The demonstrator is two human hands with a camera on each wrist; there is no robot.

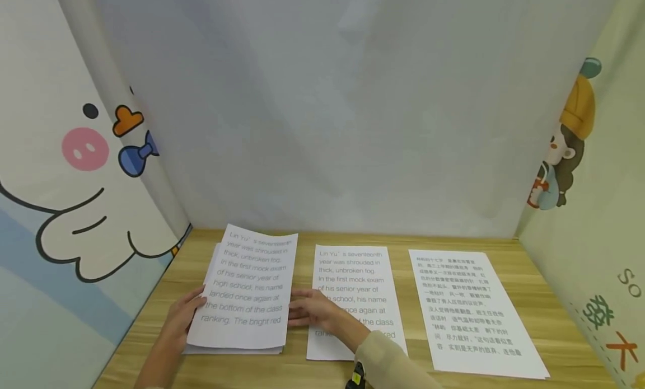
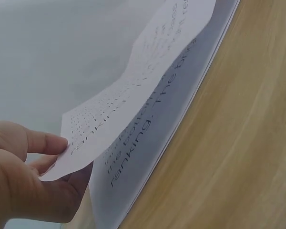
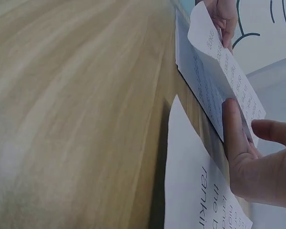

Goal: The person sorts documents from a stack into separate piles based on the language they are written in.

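Note:
A stack of printed sheets (image 1: 232, 350) lies at the table's left. Its top sheet (image 1: 249, 288) of English text is lifted and bowed above the rest. My left hand (image 1: 183, 316) pinches that sheet's left edge, thumb on top, fingers beneath (image 2: 33, 176). My right hand (image 1: 314, 310) holds the sheet's right edge, thumb (image 3: 231, 129) against the paper. The lifted top sheet (image 2: 133, 90) curves over the stack (image 2: 148, 143) below it. In the right wrist view the top sheet (image 3: 219, 62) arches between both hands, with the left hand (image 3: 224, 16) at the far end.
A single English-text sheet (image 1: 363, 277) lies flat in the middle, partly under my right forearm. A sheet of Chinese text (image 1: 468, 310) lies to the right. The wooden table (image 1: 529, 266) is boxed in by cartoon-printed side panels and a plain white back wall.

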